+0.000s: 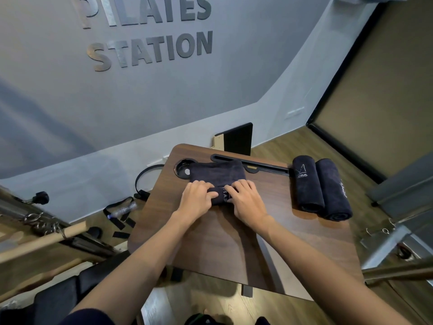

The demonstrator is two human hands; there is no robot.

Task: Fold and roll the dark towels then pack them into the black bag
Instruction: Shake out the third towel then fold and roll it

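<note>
A dark folded towel (218, 173) lies on the small wooden table (234, 242), its near end rolled up into a tight roll with white lettering. My left hand (195, 199) presses on the left part of that roll and my right hand (248, 199) on the right part, fingers curled over it. Two rolled dark towels lie side by side at the table's right edge: one (307, 184) with a white logo, the other (334, 190) just right of it. No black bag is clearly in view.
The table has a round cup hole (184, 168) at its far left and a long slot (264, 164) along the far edge. A black panel (237, 139) leans on the grey wall. Straps and a plastic bottle (123, 211) lie on the floor at left, with metal equipment frames on both sides.
</note>
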